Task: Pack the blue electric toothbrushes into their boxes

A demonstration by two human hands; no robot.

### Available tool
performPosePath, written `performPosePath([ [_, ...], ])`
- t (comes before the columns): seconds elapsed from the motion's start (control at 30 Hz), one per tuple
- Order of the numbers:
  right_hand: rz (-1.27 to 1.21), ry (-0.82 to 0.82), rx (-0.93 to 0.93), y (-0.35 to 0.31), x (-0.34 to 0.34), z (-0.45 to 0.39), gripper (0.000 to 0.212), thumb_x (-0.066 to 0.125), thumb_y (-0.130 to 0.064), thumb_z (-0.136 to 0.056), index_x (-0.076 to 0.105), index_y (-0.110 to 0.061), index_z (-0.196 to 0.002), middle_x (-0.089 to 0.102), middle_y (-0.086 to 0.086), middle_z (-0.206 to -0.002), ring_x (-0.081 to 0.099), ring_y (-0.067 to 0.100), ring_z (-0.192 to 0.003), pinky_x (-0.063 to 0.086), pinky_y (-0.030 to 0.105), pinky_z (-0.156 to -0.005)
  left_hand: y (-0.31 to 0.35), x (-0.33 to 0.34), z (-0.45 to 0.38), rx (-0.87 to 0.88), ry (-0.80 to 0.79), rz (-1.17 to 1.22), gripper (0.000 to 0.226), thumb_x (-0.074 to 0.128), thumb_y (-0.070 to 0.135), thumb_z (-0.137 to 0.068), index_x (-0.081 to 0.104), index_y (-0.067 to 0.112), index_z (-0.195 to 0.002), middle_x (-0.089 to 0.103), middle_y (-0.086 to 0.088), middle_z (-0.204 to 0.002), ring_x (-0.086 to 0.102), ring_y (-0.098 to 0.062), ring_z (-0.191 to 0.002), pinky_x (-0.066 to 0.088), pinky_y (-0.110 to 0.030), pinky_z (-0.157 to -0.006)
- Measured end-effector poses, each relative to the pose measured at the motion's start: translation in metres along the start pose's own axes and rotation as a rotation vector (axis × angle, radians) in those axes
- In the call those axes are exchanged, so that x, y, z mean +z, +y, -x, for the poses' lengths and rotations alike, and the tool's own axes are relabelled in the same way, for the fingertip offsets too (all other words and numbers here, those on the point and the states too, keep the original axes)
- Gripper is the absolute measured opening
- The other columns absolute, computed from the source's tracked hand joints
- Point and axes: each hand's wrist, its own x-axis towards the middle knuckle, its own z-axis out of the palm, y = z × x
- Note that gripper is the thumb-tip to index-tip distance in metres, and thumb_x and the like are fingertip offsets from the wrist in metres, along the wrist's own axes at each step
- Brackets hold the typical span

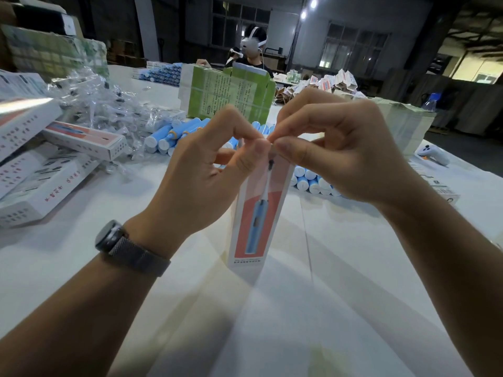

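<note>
Your left hand (215,164) and right hand (334,156) pinch the top flap of an upright toothbrush box (255,213) on the white table (353,281), its small print unreadable, loose blue toothbrushes (174,136) piled behind.

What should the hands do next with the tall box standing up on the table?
Probably press the top flap closed. The box stands upright on the table, and the left hand and right hand both pinch at its top end. I can't see whether a toothbrush is inside.
</note>
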Motion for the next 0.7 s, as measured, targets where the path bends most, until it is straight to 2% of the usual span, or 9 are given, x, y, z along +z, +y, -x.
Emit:
performPosePath([
  [0.1, 0.018, 0.003, -0.02, 0.001, 0.001, 0.0, 0.015, 0.067, -0.005, -0.089, 0.067, -0.013, -0.101, 0.059, 0.001, -0.091, 0.06, 0.014, -0.085, 0.048, 0.019, -0.072, 0.001, -0.002, -0.001, 0.012, -0.013, -0.014, 0.01, 0.05, 0.026, -0.1, 0.052, 0.018, -0.095, 0.056, 0.008, -0.081, 0.056, 0.0, -0.066, 0.042, -0.007, -0.064],
  [0.27, 0.019, 0.018, -0.024, 0.003, 0.004, 0.001, 0.014, 0.067, -0.006, -0.089, 0.068, -0.012, -0.102, 0.058, 0.004, -0.091, 0.059, 0.015, -0.086, 0.048, 0.021, -0.072, 0.0, -0.002, -0.003, 0.025, 0.0, -0.052, 0.015, 0.05, 0.03, -0.101, 0.052, 0.018, -0.091, 0.056, -0.002, -0.083, 0.053, -0.01, -0.064, 0.044, -0.015, -0.061],
  [0.37, 0.035, 0.057, -0.008, 0.002, 0.007, 0.002, 0.01, 0.067, -0.006, -0.09, 0.071, -0.008, -0.099, 0.057, 0.004, -0.09, 0.058, 0.015, -0.085, 0.048, 0.021, -0.069, -0.001, 0.0, -0.003, 0.032, 0.02, -0.069, 0.017, 0.05, 0.03, -0.1, 0.052, 0.018, -0.089, 0.056, -0.001, -0.084, 0.054, -0.017, -0.067, 0.044, -0.017, -0.061],
  [0.47, 0.084, 0.089, 0.025, 0.0, 0.01, 0.003, 0.007, 0.066, -0.007, -0.092, 0.072, -0.009, -0.095, 0.056, 0.004, -0.093, 0.058, 0.013, -0.088, 0.051, 0.026, -0.064, 0.0, 0.001, -0.003, 0.034, 0.037, -0.081, 0.018, 0.049, 0.029, -0.099, 0.05, 0.018, -0.086, 0.056, -0.001, -0.083, 0.054, -0.021, -0.068, 0.044, -0.015, -0.061],
  [0.6, 0.213, 0.205, 0.046, -0.003, 0.019, 0.006, 0.009, 0.066, -0.01, -0.09, 0.073, -0.006, -0.086, 0.056, 0.005, -0.093, 0.057, 0.015, -0.086, 0.049, 0.029, -0.064, 0.001, 0.004, -0.001, 0.043, 0.046, -0.116, 0.011, 0.046, 0.024, -0.094, 0.05, 0.019, -0.086, 0.061, 0.001, -0.085, 0.058, -0.015, -0.072, 0.044, -0.008, -0.066],
  [0.7, 0.367, 0.358, 0.083, -0.006, 0.039, 0.01, 0.014, 0.069, -0.019, -0.088, 0.071, -0.005, -0.089, 0.055, 0.008, -0.098, 0.056, 0.019, -0.087, 0.047, 0.031, -0.063, 0.002, 0.003, 0.005, -0.041, 0.076, -0.035, 0.012, 0.042, 0.027, -0.093, 0.054, 0.027, -0.089, 0.063, 0.013, -0.094, 0.065, -0.007, -0.081, 0.053, -0.022, -0.064],
])
